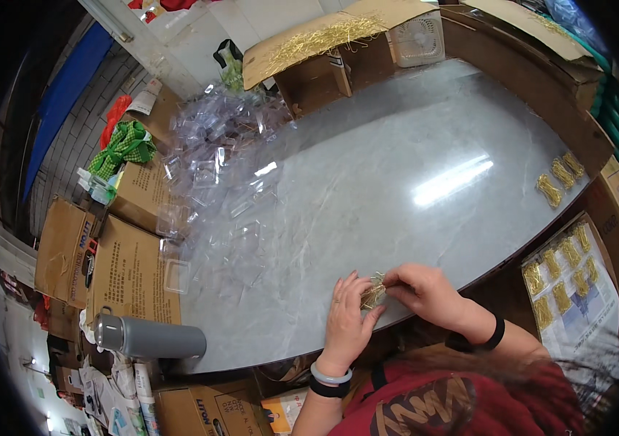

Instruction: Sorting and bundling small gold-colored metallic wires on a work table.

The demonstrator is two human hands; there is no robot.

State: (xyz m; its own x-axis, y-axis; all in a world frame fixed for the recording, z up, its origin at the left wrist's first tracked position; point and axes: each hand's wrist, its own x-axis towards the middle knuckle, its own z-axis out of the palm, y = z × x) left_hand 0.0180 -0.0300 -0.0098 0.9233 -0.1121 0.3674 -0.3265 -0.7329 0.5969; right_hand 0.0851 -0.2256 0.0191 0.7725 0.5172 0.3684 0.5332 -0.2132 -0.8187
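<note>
At the near edge of the grey table, both my hands work on a small bundle of thin gold wire pieces. My left hand is closed around its left side, the thumb toward me. From the right, my right hand pinches the bundle's upper end, and its fingers hide part of it. Three finished-looking gold wire bundles lie by the table's right edge. More such bundles rest in rows on a printed sheet in an open box below that edge. A heap of loose gold wire pieces covers a cardboard shelf top at the back.
Clear plastic boxes are piled across the table's left side. A grey bottle lies sideways at the near left corner, beside cardboard cartons. A white fan stands at the back. Cardboard walls border the right side.
</note>
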